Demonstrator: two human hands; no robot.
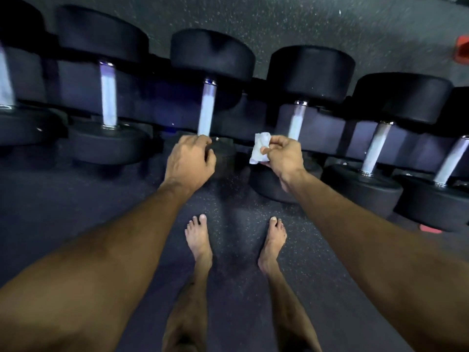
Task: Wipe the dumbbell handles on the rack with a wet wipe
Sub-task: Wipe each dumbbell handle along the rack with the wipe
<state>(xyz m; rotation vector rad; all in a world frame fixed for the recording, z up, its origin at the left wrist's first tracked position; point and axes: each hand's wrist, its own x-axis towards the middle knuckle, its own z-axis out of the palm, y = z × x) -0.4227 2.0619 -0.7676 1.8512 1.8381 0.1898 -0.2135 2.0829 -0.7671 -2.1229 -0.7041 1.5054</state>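
Head view: a person's right hand [283, 154] is pinching a crumpled white wet wipe [260, 148] just short of the pale metal dumbbell handles [296, 121] on the rack, left hand [189, 161] loosely curled and holding nothing visible, and the thin pinch is risking a dropped wipe.

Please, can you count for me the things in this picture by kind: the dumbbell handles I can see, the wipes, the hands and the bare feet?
Dumbbell handles: 6, the far-left one cut by the frame edge
Wipes: 1, pinched by the right hand
Hands: 2, with the left hand
Bare feet: 2
Total: 11
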